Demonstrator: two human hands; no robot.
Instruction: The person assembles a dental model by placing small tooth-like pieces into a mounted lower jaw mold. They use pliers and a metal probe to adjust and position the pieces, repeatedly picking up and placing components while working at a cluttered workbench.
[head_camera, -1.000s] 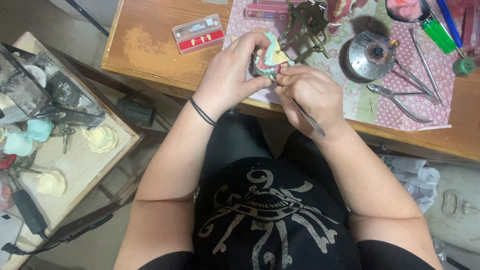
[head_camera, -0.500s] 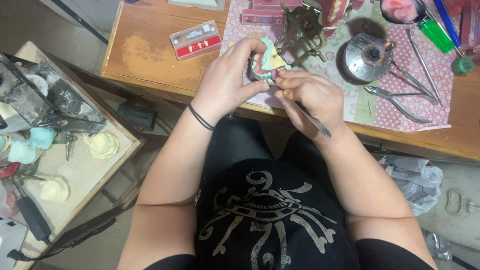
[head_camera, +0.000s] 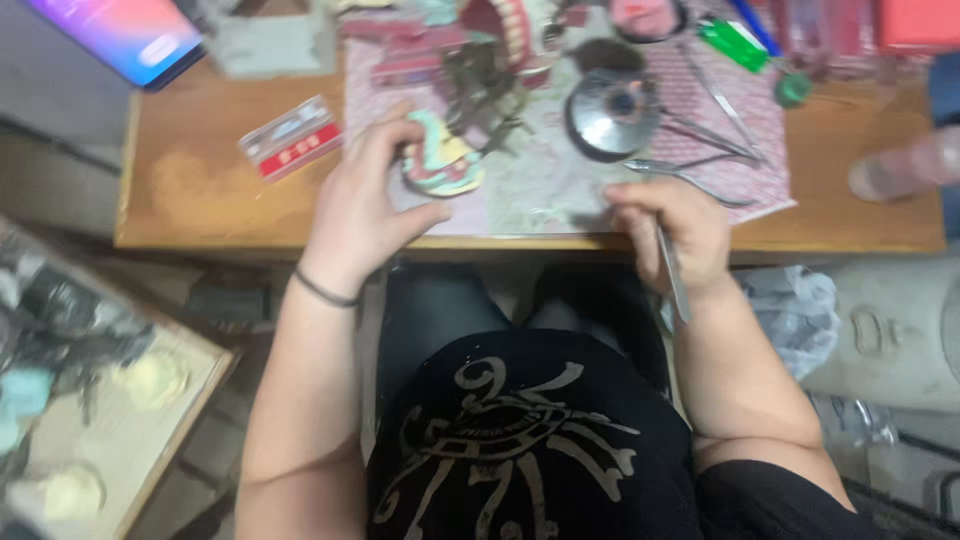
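Observation:
My left hand (head_camera: 368, 205) holds a small pale-green and pink dental cast (head_camera: 440, 158) over the near edge of the wooden desk (head_camera: 200, 195), fingers curled round it. My right hand (head_camera: 668, 232) sits apart to the right at the desk's front edge, closed on a thin metal tool (head_camera: 672, 272) whose shaft points down toward my lap. A black band circles my left wrist.
On a patterned mat (head_camera: 720, 110) lie metal pliers (head_camera: 690, 165), a round metal bowl (head_camera: 610, 115), a metal articulator with a teeth model (head_camera: 500, 60) and a green marker (head_camera: 735, 45). A red-and-white box (head_camera: 292, 138) lies left. A low tray with pale casts (head_camera: 150, 380) stands at lower left.
My right hand has pulled away from the cast to the right with the tool. The left hand still holds the cast. The camera has tilted, showing more of the desk.

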